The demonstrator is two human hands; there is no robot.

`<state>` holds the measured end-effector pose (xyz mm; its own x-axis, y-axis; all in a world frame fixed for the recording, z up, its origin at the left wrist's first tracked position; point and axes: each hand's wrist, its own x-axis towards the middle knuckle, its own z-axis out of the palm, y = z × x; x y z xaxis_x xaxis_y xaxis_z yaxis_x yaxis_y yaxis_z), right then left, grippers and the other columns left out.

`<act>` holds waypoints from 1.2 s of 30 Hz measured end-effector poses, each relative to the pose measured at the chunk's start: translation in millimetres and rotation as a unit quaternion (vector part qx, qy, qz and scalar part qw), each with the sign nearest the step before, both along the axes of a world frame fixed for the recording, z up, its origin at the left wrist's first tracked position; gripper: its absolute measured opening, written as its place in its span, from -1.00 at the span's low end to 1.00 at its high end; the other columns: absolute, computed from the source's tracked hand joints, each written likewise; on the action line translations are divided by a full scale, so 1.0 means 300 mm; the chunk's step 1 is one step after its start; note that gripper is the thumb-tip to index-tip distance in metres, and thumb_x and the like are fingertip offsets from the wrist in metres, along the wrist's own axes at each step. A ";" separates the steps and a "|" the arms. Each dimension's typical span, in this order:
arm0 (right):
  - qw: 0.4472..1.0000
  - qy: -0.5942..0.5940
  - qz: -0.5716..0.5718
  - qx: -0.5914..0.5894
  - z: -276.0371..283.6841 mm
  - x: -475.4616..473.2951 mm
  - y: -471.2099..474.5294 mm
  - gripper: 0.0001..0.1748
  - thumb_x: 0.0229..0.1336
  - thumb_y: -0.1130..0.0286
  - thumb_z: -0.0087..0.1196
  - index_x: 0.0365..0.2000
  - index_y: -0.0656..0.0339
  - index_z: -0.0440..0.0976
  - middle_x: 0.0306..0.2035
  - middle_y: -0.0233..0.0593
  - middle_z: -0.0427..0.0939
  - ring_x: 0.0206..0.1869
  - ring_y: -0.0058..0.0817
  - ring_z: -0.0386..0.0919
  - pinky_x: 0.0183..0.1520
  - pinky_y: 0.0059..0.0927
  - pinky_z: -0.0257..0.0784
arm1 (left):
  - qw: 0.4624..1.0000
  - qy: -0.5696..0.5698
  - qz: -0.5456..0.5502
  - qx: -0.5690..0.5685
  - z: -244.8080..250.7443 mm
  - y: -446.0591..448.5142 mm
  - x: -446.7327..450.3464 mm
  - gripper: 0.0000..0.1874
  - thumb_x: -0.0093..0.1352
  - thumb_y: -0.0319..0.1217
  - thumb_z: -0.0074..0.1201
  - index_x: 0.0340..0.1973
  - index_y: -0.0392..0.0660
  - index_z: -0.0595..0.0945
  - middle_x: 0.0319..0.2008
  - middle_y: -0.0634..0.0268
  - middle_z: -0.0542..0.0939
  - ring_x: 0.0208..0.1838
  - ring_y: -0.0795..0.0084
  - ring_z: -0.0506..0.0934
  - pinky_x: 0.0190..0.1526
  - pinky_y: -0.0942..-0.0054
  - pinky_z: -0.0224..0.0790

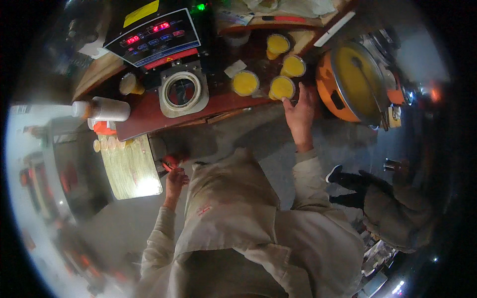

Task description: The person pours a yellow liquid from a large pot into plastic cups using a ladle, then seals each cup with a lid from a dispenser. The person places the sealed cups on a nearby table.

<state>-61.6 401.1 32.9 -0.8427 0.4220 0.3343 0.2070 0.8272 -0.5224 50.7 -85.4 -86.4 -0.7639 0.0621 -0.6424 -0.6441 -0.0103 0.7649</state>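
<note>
My right hand (301, 111) reaches over the dark red table, thumb and fingers spread at the near side of a clear cup of yellow liquid (282, 88); whether it grips the cup I cannot tell. Another filled cup (245, 83) stands to its left, and two more, one (294, 66) behind and one (278, 44) farther back. Low on the left, my left hand (176, 182) has its fingers curled at a small red object (170, 164), too blurred to name. A cup-sealing machine (152, 39) with a lit display has a round metal cup ring (181, 93) in front.
An orange pot (335, 89) of yellow liquid with a ladle (367, 80) stands at the right. A white bottle (102, 109) and another cup (130, 84) are at the left, above a pale board (130, 167). A person (395, 208) is at the lower right.
</note>
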 end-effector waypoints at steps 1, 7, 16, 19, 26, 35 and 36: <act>1.000 0.002 0.017 0.017 0.012 -0.011 -0.009 -0.25 0.00 0.31 0.35 0.20 0.24 0.31 0.11 0.07 0.46 0.17 0.03 0.40 0.18 -0.06 0.35 | 1.000 0.005 0.016 0.013 0.011 0.016 0.003 -0.85 0.49 -0.44 -0.02 -0.07 -0.17 0.52 -0.38 0.27 0.59 -0.40 0.46 0.60 -0.37 0.49 0.50; 0.996 -0.053 0.063 0.022 0.065 -0.079 -0.090 -0.15 -0.01 0.23 0.37 0.25 0.26 0.26 0.16 0.09 0.44 0.20 0.04 0.38 0.26 -0.10 0.31 | 0.996 0.013 0.082 0.018 0.071 0.098 0.062 -0.80 0.49 -0.42 -0.01 -0.01 -0.19 0.50 -0.38 0.27 0.59 -0.38 0.45 0.61 -0.34 0.51 0.48; 0.977 -0.105 0.181 0.046 -0.017 -0.267 -0.247 -0.01 -0.07 0.14 0.41 0.28 0.36 0.17 0.26 0.14 0.34 0.32 0.03 0.28 0.36 -0.15 0.20 | 0.994 0.012 0.112 0.011 0.089 0.141 0.105 -0.75 0.50 -0.36 0.02 0.01 -0.22 0.50 -0.35 0.25 0.58 -0.35 0.43 0.60 -0.32 0.48 0.48; 0.965 -0.155 0.186 0.098 -0.041 -0.304 -0.263 0.04 -0.10 0.12 0.42 0.30 0.38 0.14 0.30 0.13 0.30 0.34 0.03 0.26 0.39 -0.17 0.16 | 0.994 0.005 0.113 -0.002 0.101 0.134 0.117 -0.60 0.44 -0.25 0.10 0.08 -0.21 0.47 -0.33 0.24 0.59 -0.30 0.42 0.61 -0.25 0.47 0.51; 0.956 -0.210 0.172 0.107 -0.081 -0.331 -0.266 0.05 -0.12 0.11 0.42 0.30 0.35 0.14 0.29 0.12 0.31 0.33 -0.03 0.28 0.38 -0.19 0.18 | 0.995 0.032 0.083 0.035 0.086 0.092 0.045 -0.67 0.46 -0.28 0.08 0.05 -0.19 0.49 -0.32 0.25 0.60 -0.31 0.44 0.60 -0.27 0.48 0.50; 0.973 -0.172 0.132 0.081 0.000 -0.307 -0.294 0.04 -0.19 0.12 0.43 0.28 0.27 0.19 0.20 0.18 0.36 0.22 0.05 0.37 0.25 -0.10 0.34 | 0.994 0.081 0.006 0.067 0.111 0.095 -0.269 -0.77 0.47 -0.39 0.06 0.01 -0.15 0.49 -0.29 0.32 0.58 -0.33 0.52 0.55 -0.28 0.50 0.44; 0.972 -0.183 0.124 0.080 0.034 -0.297 -0.299 0.04 -0.18 0.11 0.43 0.29 0.26 0.18 0.20 0.18 0.36 0.22 0.06 0.37 0.25 -0.09 0.35 | 0.995 0.080 -0.017 0.050 0.117 0.095 -0.305 -0.77 0.47 -0.39 0.06 0.02 -0.12 0.49 -0.24 0.32 0.58 -0.31 0.51 0.56 -0.26 0.47 0.46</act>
<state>-150.7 311.4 43.0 -0.9867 0.1581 0.0374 0.1387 0.9398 -0.3123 -40.7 -56.9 -51.2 -0.8526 0.1462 -0.5017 -0.5150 -0.0716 0.8542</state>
